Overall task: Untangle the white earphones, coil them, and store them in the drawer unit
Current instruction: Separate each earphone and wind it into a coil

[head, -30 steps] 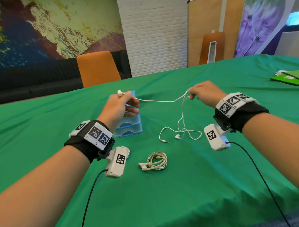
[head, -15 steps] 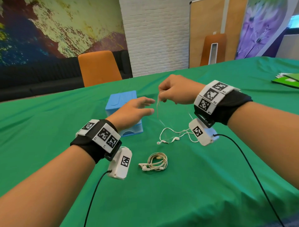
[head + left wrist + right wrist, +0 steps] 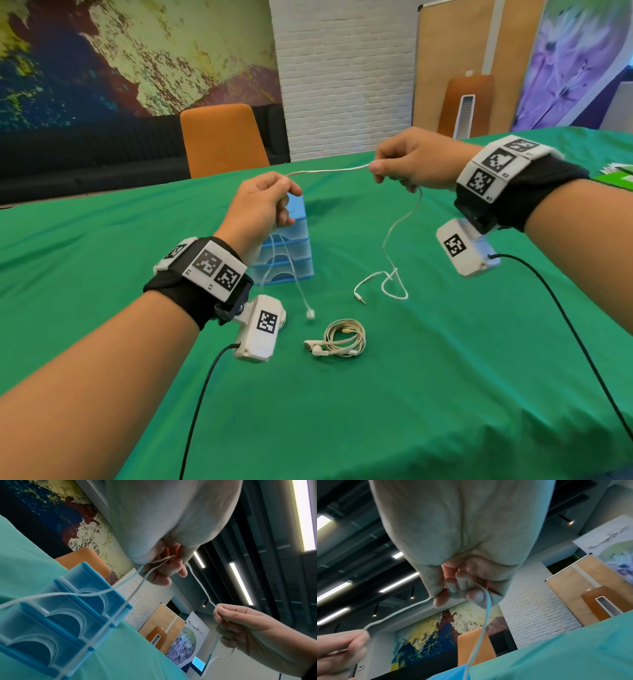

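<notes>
The white earphones' cable runs taut between my two raised hands above the green table. My left hand pinches it where two earbud strands hang down; one earbud dangles just above the cloth. My right hand pinches the other end, and from it the cable drops to a loose loop and the jack plug on the table. The blue drawer unit stands behind my left hand, its three drawers shut. In the left wrist view both strands cross the drawer fronts.
A second, cream-coloured pair of earphones lies coiled on the green tablecloth in front of me. An orange chair stands behind the far table edge. Green papers lie at the far right.
My left hand was open half a second ago and now pinches the cable. Both hands have moved apart and stretched the cable; one earbud has lifted off the table.
</notes>
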`<state>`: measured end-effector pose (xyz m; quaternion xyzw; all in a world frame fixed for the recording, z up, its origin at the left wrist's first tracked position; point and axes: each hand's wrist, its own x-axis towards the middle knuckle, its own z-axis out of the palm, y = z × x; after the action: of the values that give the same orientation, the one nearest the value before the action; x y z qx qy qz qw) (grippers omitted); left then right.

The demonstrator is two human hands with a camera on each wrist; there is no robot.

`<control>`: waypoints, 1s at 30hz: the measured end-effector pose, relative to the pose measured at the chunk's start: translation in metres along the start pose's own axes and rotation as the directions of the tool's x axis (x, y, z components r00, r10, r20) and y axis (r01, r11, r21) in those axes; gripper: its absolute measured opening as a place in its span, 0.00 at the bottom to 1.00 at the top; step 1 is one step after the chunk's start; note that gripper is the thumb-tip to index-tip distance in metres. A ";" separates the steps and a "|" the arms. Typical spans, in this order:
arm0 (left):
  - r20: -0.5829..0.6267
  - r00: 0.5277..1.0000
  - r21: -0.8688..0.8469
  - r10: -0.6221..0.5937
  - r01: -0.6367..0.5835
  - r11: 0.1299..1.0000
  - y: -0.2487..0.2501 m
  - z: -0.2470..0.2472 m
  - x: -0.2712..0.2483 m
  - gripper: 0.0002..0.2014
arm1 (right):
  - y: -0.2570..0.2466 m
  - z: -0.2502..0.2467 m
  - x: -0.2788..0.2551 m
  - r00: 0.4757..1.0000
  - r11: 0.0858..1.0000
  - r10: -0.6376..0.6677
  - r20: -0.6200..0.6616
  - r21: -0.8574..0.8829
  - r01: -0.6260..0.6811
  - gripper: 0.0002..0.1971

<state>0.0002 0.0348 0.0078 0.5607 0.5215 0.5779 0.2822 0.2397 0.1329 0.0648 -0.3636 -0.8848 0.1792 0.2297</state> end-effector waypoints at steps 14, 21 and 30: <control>-0.130 0.987 -0.220 0.099 -0.126 0.967 0.029 -0.014 -0.001 0.15 | 0.032 -0.029 -0.001 0.968 0.988 0.018 -0.251 -0.143 -0.056 0.17; -0.400 0.912 -0.379 0.093 -0.257 0.889 0.049 -0.044 0.010 0.13 | 0.085 -0.023 -0.014 0.913 0.969 0.210 -0.350 -0.051 -0.242 0.15; -0.384 0.922 -0.392 0.040 -0.202 0.897 0.047 -0.052 0.017 0.13 | 0.102 -0.014 -0.026 0.885 0.921 0.363 -0.293 -0.032 -0.388 0.12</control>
<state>-0.0400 0.0219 0.0662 0.3998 0.3899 0.7884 0.2579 0.3208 0.1851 0.0198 -0.5597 -0.7630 0.1270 0.2974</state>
